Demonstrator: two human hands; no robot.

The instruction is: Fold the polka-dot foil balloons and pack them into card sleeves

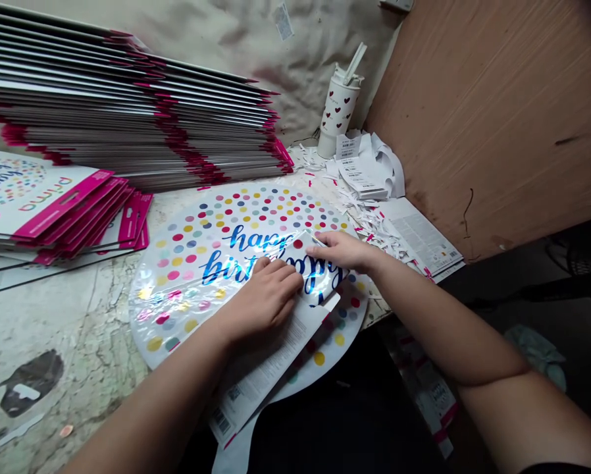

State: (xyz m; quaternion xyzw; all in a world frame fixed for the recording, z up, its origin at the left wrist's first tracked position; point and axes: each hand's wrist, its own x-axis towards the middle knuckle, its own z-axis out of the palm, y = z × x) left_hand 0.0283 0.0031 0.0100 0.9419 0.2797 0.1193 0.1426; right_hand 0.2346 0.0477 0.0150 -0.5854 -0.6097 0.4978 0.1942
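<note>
A round foil balloon (236,210) with coloured dots and blue "happy birthday" lettering lies flat on the table, its tail toward me. Slanting across it is a white printed cardboard packet (270,359) with a barcode at its near end. From the packet's far end sticks out a shiny folded foil piece (320,270), dotted and lettered like the balloon. My left hand (270,293) lies over the packet's open end with its fingers curled on it. The thumb and fingers of my right hand (342,251) pinch the folded foil piece's far edge.
Tall stacks of pink-edged packets (128,112) stand at the back left, with more packets (43,204) before them. A heart-patterned tumbler (339,108), label strips (364,168) and paper scraps (369,224) lie toward the right. A brown board (497,118) borders the table's right side.
</note>
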